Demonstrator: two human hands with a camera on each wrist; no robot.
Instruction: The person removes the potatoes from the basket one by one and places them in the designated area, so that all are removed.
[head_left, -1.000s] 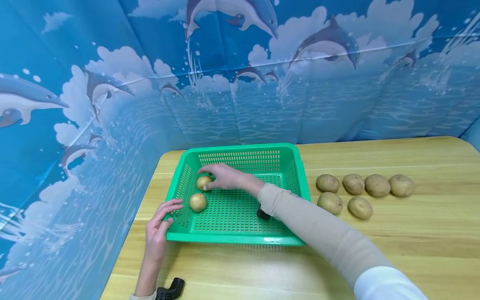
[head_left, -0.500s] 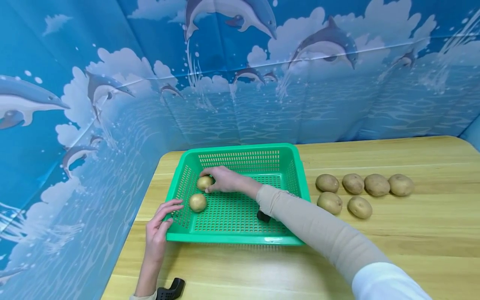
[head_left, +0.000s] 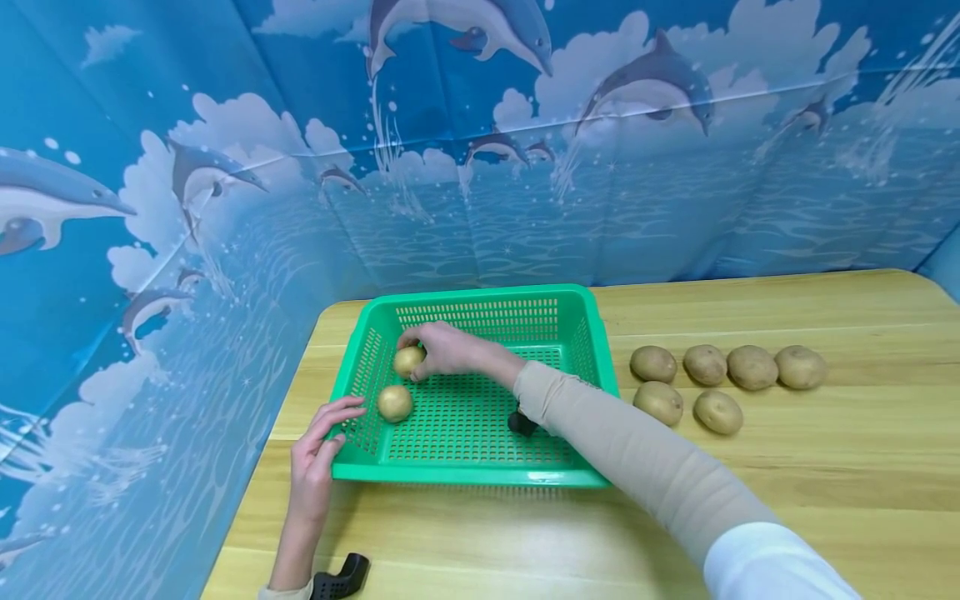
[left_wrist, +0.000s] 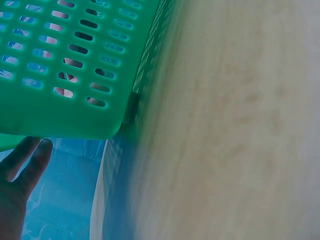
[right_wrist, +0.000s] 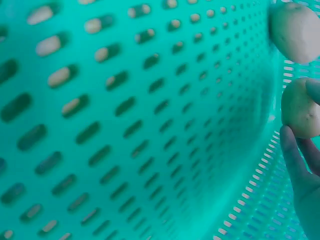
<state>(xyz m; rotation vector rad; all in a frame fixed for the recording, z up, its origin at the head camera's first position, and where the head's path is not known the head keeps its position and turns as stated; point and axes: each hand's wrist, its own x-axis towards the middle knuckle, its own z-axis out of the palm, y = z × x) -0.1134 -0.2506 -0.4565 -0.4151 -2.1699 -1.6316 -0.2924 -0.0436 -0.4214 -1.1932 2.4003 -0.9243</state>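
In the head view, a green plastic basket [head_left: 480,475] with slotted walls stands on the table. My right hand [head_left: 450,348] reaches into its back left part and holds a potato [head_left: 407,362] between fingers and thumb. The right wrist view shows this potato [right_wrist: 300,110] with fingertips against both sides. Closer to the front of the basket floor lies a second potato [head_left: 395,403]. My left hand [head_left: 315,458] rests on the left rim near the front corner, fingers fairly straight over the edge. Two straight fingers [left_wrist: 37,160] touch the rim in the left wrist view.
Right of the basket, several loose potatoes [head_left: 752,368] lie on the wooden table [head_left: 847,483] in two rows. A blue dolphin-print curtain [head_left: 480,208] stands behind and at the left. Black devices [head_left: 341,577] are worn at the wrists.
My right hand has shifted slightly about the back potato, its fingers dipping and then rising a little. My left hand, the basket and the other potatoes have stayed in place.
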